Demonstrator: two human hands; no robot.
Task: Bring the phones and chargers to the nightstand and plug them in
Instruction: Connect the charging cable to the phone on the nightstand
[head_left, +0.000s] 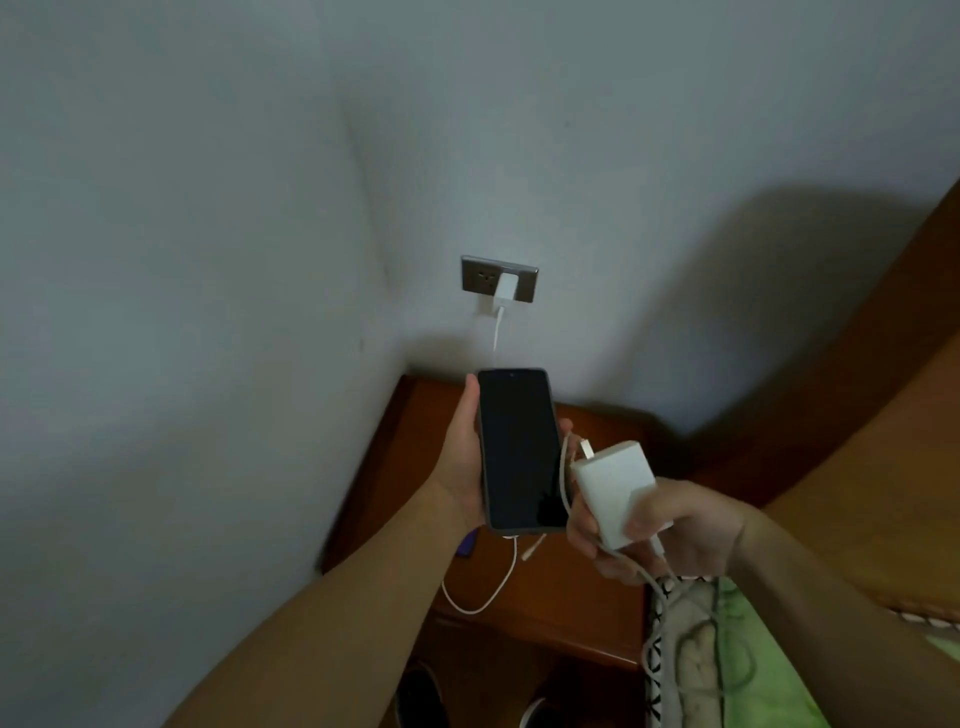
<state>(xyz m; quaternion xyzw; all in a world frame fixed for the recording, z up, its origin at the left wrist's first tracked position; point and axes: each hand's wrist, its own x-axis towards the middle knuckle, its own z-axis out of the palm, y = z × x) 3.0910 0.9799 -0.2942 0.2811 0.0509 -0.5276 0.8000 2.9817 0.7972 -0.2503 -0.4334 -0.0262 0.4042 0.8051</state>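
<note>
Our left fingers (565, 426) wrap round the back of the phone (519, 449), the thumb along its near edge, so the left hand (460, 462) clasps it screen-up above the nightstand (545, 597); our right fingers (641, 514) pinch the white charger (615, 491) with its prongs pointing at the phone, and its cable (660, 587) trails down from the right hand (670, 530) over the bedding (727, 649); beyond the left fingertips, up the wall, a socket (500, 279) already carries a plug (505, 288), whose cord (480, 603) runs down behind the phone and loops on the wood below our left palm; whether that cord is seated in the phone we cannot tell. We judge the risks thus: only the slot left of the plug looks free, so the bulky charger may foul its neighbour; the trailing cable could snag on the bedding and tug the charger from our pinch; reaching up with both hands full could tip the phone out.
</note>
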